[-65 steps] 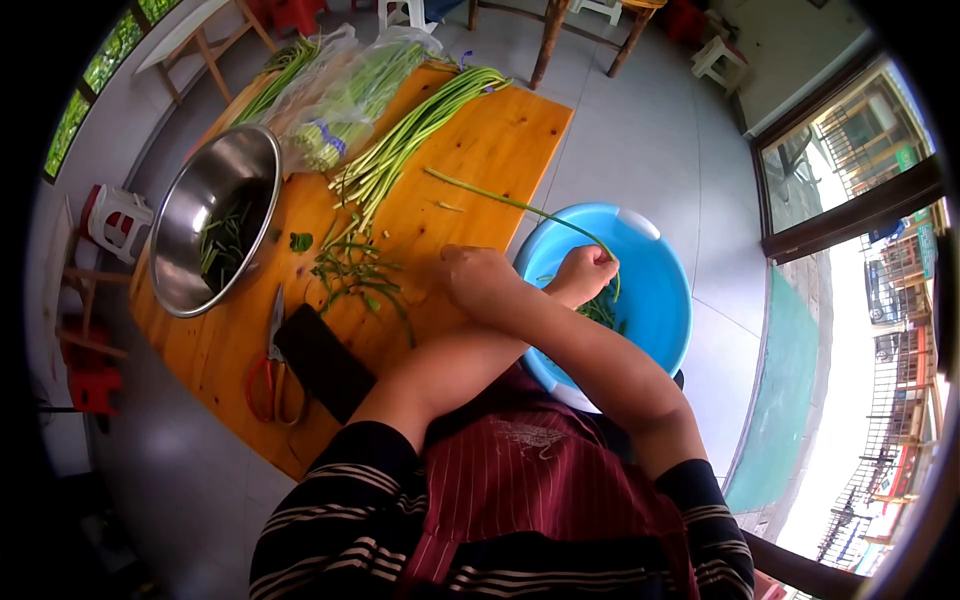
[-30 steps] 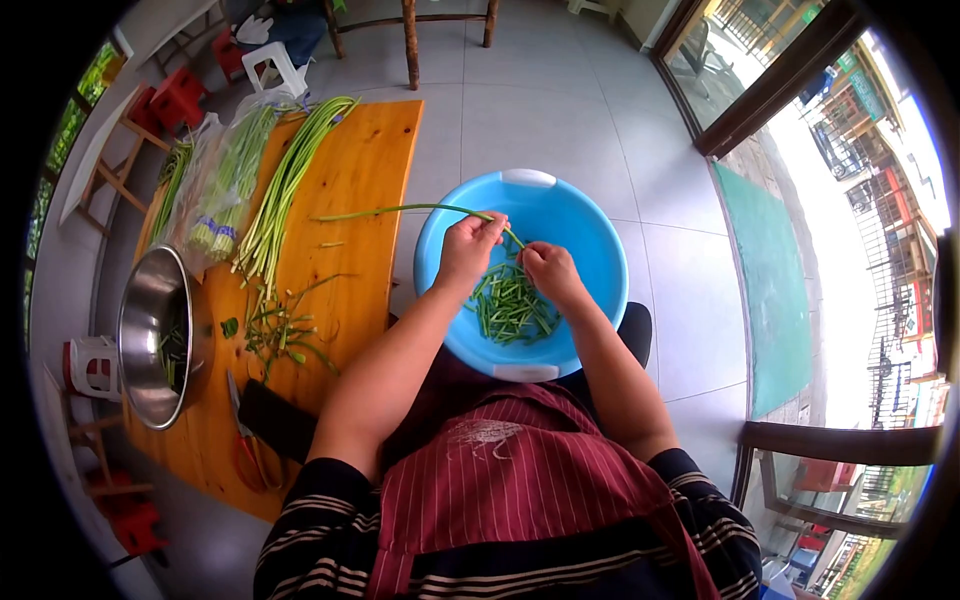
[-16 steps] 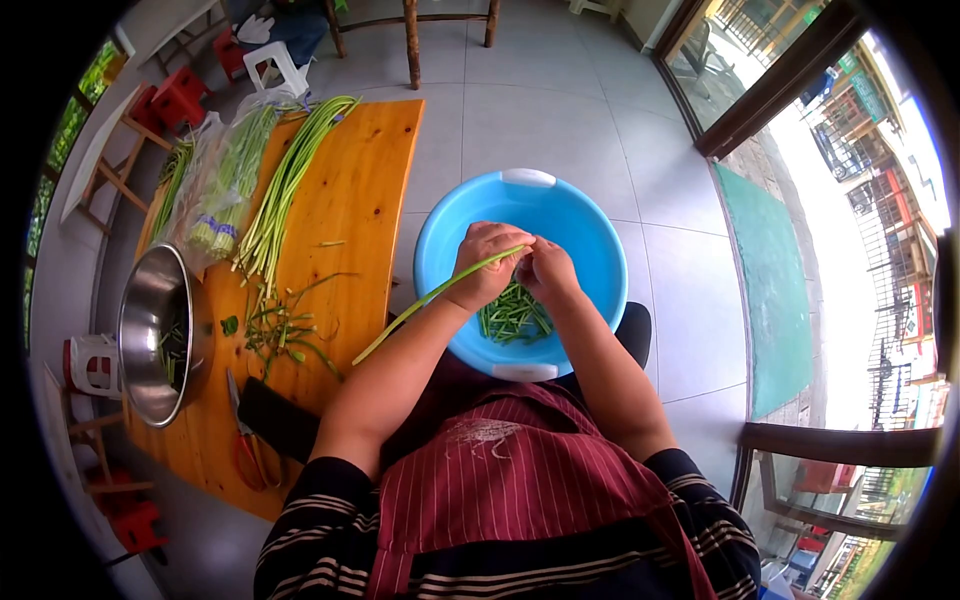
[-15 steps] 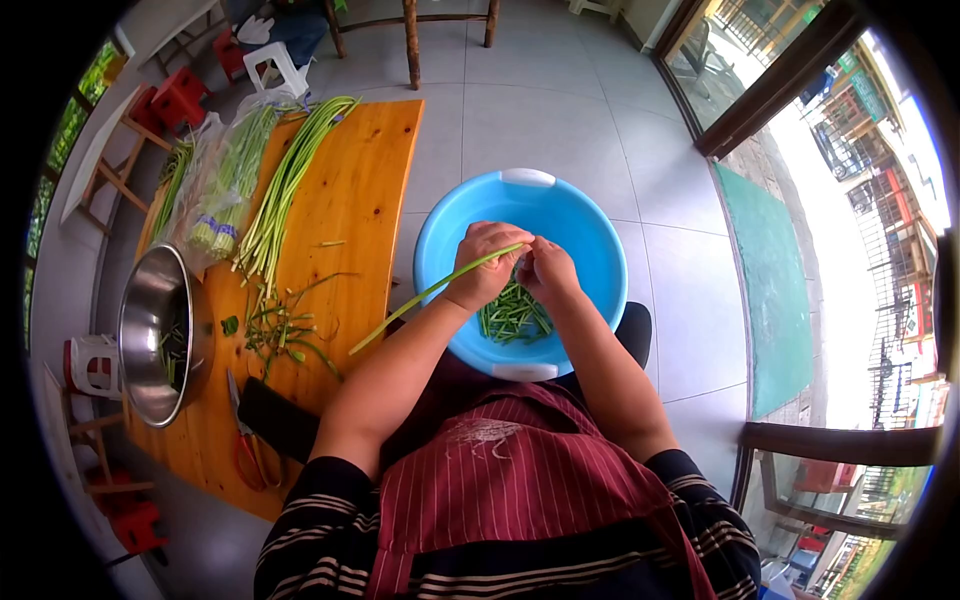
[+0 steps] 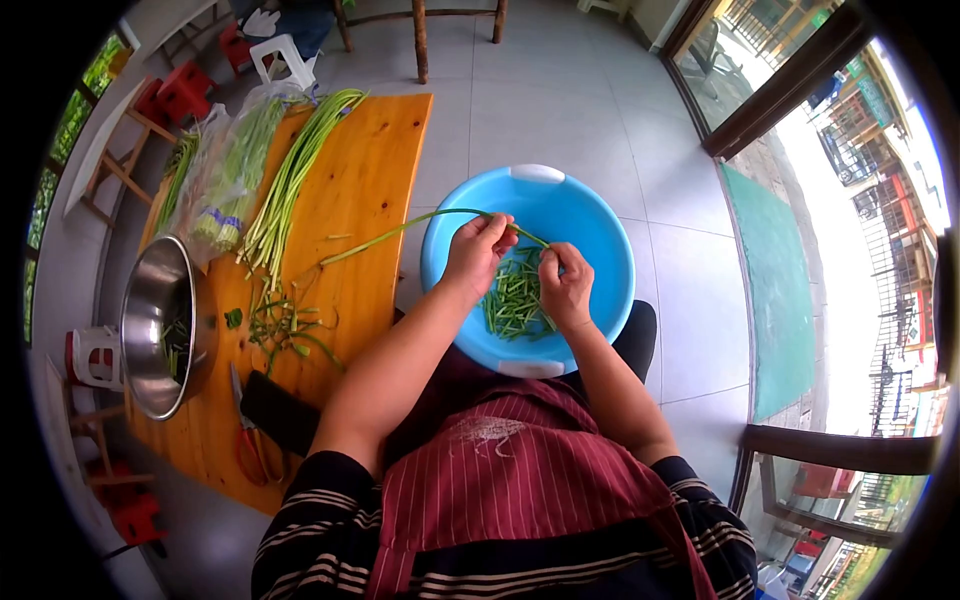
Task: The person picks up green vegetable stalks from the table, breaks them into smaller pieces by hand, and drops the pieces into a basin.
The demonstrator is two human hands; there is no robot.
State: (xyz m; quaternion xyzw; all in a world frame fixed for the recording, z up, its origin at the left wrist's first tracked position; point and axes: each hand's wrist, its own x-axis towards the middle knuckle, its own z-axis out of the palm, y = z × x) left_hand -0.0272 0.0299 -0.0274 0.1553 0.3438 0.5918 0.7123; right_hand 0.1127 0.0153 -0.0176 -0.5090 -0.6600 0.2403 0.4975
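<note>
A long green garlic scape runs between both hands, its free end trailing left over the table. My left hand pinches it partway along, above the blue basin. Lower and to the right, my right hand is closed on the scape's near end. Short cut pieces of scape lie in the bottom of the basin, just beneath my hands. A loose bunch of long scapes rests on the wooden table, with trimmed scraps at its near end.
On the table are a plastic-bagged bundle, a steel bowl with green bits inside, red-handled scissors and a dark flat object. A white stool stands beyond the table. Glass doors are on the right.
My hands have moved apart, the right one down and to the right. The scape now bends in an arch, and its free end has swung up over the table.
</note>
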